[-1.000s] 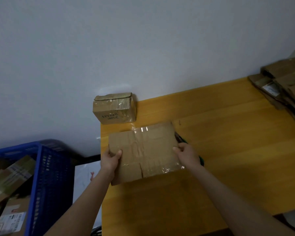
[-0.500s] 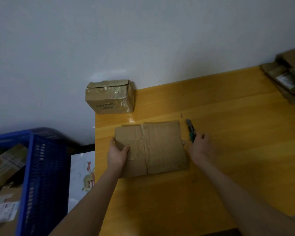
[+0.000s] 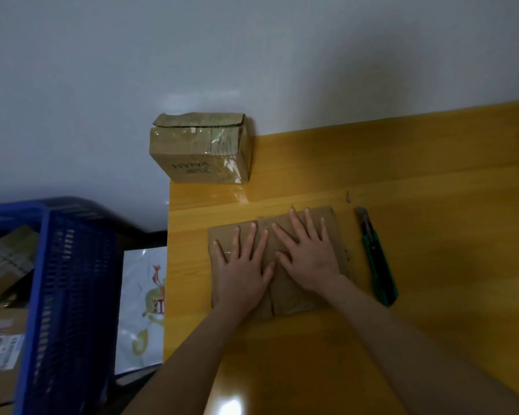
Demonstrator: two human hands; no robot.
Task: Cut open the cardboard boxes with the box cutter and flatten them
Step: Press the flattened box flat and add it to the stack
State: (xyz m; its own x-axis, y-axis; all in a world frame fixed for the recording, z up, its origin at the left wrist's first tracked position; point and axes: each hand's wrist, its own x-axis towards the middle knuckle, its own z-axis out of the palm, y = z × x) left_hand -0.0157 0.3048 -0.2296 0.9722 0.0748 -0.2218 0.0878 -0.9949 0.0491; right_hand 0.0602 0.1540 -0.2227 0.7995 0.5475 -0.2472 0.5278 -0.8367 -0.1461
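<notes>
We read one marking: "HYNA", in dark capitals, on the front face of the taped cardboard box at the bench corner. The smaller line beneath it is illegible, as is the white shipping label at the lower left.

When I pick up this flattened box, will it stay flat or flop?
Likely light, fairly stiff: the flattened box is thin cardboard. It may fold at its centre slit. On the glossy table it probably slides easily.
</notes>
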